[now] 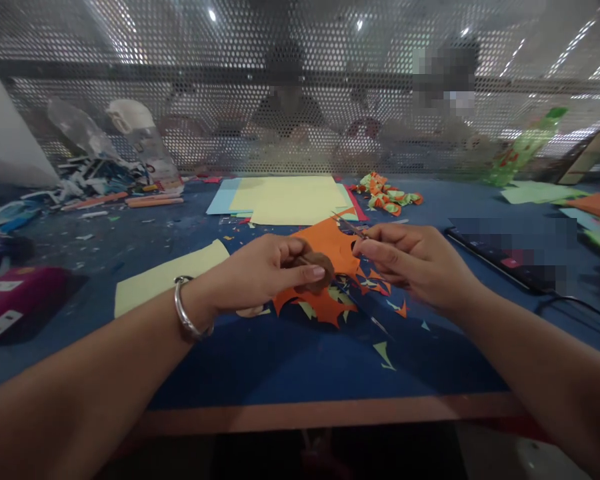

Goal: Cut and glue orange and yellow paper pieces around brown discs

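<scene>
My left hand (273,267) is closed, with the thumb pressed over a round brown piece (324,265), apparently cut paper. My right hand (413,263) pinches a thin pointed metal tool (349,225), whose tip aims up and to the left. Whether it is scissors or tweezers I cannot make out. The tool's tip is apart from the brown piece. Beneath and behind both hands lies an orange sheet (330,243) with scalloped cut-out edges. Small orange and green paper scraps (383,352) are scattered around it.
A stack of coloured sheets (290,200) lies behind the hands, beside crumpled orange-green paper pieces (387,193). A pale yellow sheet (170,273) is at left, near a magenta power strip (23,300). Bottles (147,143), a dark phone-like device (505,260) and a perforated metal screen (220,87) surround the workspace.
</scene>
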Action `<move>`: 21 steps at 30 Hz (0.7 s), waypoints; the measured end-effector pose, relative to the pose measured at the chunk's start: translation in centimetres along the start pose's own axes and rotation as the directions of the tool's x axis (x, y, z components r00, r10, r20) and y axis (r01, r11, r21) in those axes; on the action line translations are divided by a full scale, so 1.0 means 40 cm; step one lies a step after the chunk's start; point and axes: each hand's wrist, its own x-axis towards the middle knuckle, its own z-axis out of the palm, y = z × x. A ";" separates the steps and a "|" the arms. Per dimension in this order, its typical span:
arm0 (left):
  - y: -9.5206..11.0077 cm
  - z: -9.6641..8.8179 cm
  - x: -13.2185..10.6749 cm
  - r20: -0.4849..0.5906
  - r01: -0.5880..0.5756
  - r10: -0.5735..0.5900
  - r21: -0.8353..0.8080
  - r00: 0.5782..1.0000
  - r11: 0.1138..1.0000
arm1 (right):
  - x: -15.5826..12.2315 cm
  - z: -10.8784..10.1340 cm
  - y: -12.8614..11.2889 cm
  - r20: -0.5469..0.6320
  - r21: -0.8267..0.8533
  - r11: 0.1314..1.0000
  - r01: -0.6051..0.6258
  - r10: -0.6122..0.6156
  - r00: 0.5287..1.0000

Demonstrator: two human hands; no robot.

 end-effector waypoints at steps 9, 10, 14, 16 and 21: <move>-0.023 -0.029 -0.007 -0.062 0.064 -0.029 0.699 0.998 0.712 | 0.000 0.001 0.004 -0.033 -0.031 0.999 -0.014 0.013 0.999; -0.036 -0.042 0.001 -0.135 0.106 -0.012 0.718 0.991 0.688 | -0.001 0.001 0.005 -0.035 -0.039 0.999 -0.010 0.009 0.999; -0.096 -0.090 0.044 -0.343 0.157 0.106 0.657 0.933 0.737 | -0.002 0.002 0.007 -0.043 -0.050 0.999 0.006 -0.008 0.999; -0.122 -0.103 0.066 -0.327 0.138 0.090 0.612 0.941 0.779 | -0.002 0.004 0.007 -0.044 -0.056 0.998 0.017 -0.020 0.999; -0.147 -0.099 0.097 -0.304 0.127 0.046 0.523 0.952 0.843 | -0.001 0.005 0.007 -0.073 -0.083 0.996 0.011 -0.017 0.997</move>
